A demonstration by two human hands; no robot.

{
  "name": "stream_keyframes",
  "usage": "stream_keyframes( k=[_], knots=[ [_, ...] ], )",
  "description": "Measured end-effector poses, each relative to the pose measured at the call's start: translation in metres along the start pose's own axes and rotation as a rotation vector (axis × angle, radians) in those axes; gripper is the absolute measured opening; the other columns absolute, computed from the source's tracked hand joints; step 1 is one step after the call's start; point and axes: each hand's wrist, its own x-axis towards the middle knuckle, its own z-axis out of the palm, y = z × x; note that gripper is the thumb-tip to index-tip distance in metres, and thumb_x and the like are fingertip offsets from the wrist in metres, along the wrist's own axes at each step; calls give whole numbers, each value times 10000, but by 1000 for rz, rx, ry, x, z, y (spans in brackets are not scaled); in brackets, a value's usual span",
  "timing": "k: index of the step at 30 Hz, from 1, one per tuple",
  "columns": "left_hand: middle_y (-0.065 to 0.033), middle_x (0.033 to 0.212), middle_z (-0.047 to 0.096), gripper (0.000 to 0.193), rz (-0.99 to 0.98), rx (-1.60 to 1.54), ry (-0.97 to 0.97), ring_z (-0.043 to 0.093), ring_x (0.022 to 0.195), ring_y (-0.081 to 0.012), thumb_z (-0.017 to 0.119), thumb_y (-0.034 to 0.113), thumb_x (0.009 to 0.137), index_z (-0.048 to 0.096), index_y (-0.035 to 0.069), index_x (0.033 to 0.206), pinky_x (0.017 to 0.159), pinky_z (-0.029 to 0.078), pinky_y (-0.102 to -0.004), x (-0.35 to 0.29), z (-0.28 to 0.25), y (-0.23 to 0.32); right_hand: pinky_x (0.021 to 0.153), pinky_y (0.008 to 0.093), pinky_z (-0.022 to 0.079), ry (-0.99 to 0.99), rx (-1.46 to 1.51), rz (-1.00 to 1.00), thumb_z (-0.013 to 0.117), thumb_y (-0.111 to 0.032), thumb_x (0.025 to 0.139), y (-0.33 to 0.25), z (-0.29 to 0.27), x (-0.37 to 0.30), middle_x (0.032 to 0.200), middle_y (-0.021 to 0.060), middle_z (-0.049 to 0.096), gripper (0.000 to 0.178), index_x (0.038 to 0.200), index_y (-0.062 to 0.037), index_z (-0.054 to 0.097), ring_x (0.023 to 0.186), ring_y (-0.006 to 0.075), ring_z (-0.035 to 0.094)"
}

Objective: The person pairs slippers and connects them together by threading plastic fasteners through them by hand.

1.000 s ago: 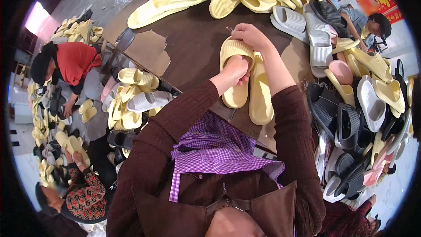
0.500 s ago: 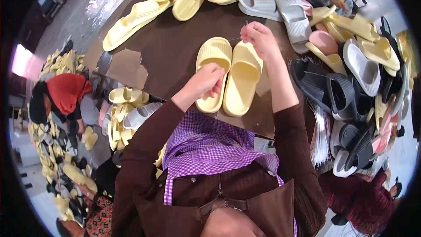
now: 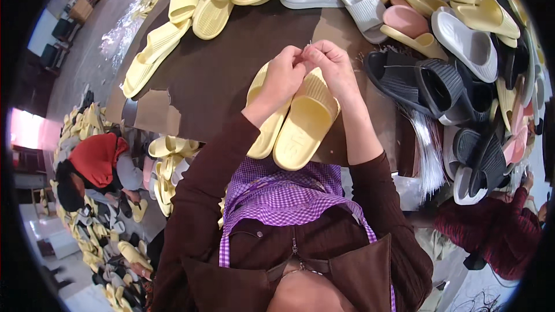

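While both your hands work at the toe ends of a pair of yellow slide slippers (image 3: 304,133), these lie side by side at the near edge of the brown desk (image 3: 222,72). Your right hand (image 3: 334,72) has thumb and forefinger pinched on a thin strand (image 3: 310,42), its tip showing above them. Your left hand (image 3: 281,78) meets it, fingers curled; whether it grips the strand cannot be told. Black slide slippers (image 3: 399,78) lie to the right, near a bundle of pale strands (image 3: 429,159).

The left yellow slipper (image 3: 265,137) lies footbed up, partly hidden; the right yellow slipper (image 3: 306,124), ribbed-strapped, alongside.
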Motion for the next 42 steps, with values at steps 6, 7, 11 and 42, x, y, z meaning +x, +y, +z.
stream_keyframes(
  k=[6,7,11,42],
  knots=[
    [1,704,599,121,240,323,93,523,617,-61,596,86,851,608,-23,902,561,435,-212,3,7,2,660,202,430,83,17,-32,568,-105,874,6,-16,-6,741,3,606,113,835,-19,630,702,64,536],
    [1,704,599,121,242,330,81,523,617,-61,596,86,851,608,-23,902,561,435,-212,4,7,3,641,194,424,90,41,-29,573,-119,869,6,-17,-6,730,1,603,121,829,-20,629,695,59,534],
    [4,729,609,114,343,463,91,528,631,-58,601,91,850,618,-22,851,577,442,-214,9,10,12,680,213,444,106,65,-76,561,-79,880,3,-24,-6,792,14,625,96,856,-21,633,726,68,549],
    [49,629,499,119,-283,-375,-248,407,482,-5,501,115,907,586,56,848,404,313,-147,22,0,24,728,323,402,232,-694,-377,626,-85,759,-9,-25,-18,727,99,642,59,797,-49,653,681,254,602]
  ],
)
